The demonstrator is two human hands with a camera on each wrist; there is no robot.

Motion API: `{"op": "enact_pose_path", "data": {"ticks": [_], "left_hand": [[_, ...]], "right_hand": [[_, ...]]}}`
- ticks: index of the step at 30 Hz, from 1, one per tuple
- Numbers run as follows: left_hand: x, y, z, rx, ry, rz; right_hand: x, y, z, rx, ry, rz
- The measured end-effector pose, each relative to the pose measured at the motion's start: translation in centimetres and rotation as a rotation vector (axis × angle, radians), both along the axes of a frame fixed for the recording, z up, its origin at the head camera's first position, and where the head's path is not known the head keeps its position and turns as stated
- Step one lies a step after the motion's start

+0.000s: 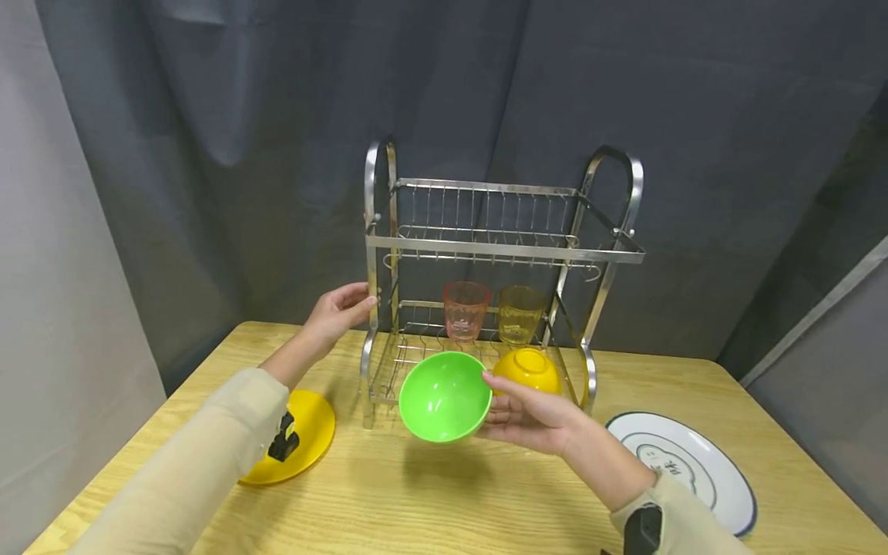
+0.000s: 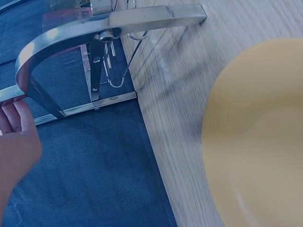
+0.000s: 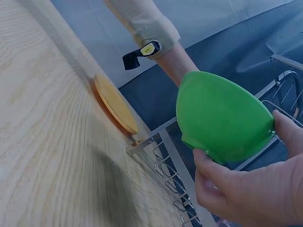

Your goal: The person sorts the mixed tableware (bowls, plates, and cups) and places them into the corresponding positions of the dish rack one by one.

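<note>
Green bowl (image 1: 444, 397) pinched with room beneath, my right hand (image 1: 534, 425) partly hides a yellow bowl (image 1: 529, 371); my left hand (image 1: 338, 314) grips the rack's edge (image 1: 372, 266).

Two bowls (image 1: 445, 397), two plates (image 1: 312, 432), two tumblers (image 1: 466, 312), one two-tier dish rack (image 1: 506, 250), two hands (image 1: 541, 420), two sleeves (image 1: 190, 459), one desk (image 1: 416, 509)
</note>
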State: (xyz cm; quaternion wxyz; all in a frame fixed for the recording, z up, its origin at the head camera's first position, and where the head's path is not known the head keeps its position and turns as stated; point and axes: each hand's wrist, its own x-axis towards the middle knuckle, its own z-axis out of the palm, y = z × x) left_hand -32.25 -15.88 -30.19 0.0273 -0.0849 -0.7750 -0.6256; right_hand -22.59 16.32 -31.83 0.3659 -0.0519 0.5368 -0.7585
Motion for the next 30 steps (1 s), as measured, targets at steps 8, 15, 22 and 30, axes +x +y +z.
{"op": "enact_pose_path", "data": {"ticks": [8,15,22,30], "left_hand": [[0.4,0.1,0.0,0.016,-0.004,0.003],[0.2,0.1,0.0,0.008,-0.004,-0.004],[0.1,0.0,0.1,0.008,0.001,-0.008],[0.3,0.0,0.3,0.005,-0.005,-0.013]], "right_hand": [[-0.8,0.2,0.8,-0.002,-0.035,-0.037],[-1.4,0.2,1.5,0.011,-0.038,-0.102],[-2.3,0.4,1.6,0.036,-0.051,-0.165],[-3.2,0.7,1.8,0.107,0.012,-0.193]]}}
